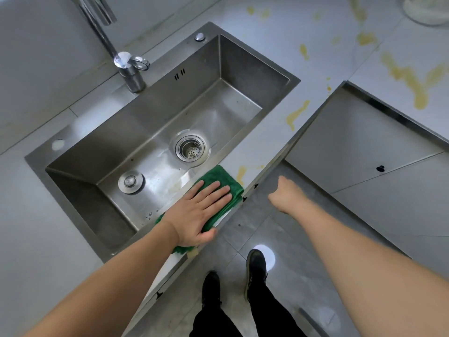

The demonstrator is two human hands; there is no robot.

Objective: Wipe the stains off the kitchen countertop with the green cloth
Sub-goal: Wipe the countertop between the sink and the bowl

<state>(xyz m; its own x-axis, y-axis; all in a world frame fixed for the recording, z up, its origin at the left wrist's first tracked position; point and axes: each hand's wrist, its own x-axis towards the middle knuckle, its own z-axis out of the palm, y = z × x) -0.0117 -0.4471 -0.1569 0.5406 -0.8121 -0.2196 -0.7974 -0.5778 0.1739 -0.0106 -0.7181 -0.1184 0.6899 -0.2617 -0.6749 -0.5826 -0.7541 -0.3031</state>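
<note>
The green cloth (224, 177) lies folded on the narrow front strip of the grey countertop (274, 132), along the sink's near rim. My left hand (199, 210) presses flat on it, fingers spread and pointing right. A yellow stain (241, 173) sits just right of the cloth. More yellow stains mark the counter farther right, one elongated (297, 114) and a large smear (413, 81) near the back. My right hand (285, 194) hangs in a loose fist over the floor, beside the counter's edge, holding nothing.
A steel sink (170, 132) with a drain strainer (190, 148) and a loose plug (131, 182) fills the middle. A faucet (128, 66) stands behind it. A white container (425, 10) sits at the far right corner. Cabinet fronts (359, 144) and floor lie right.
</note>
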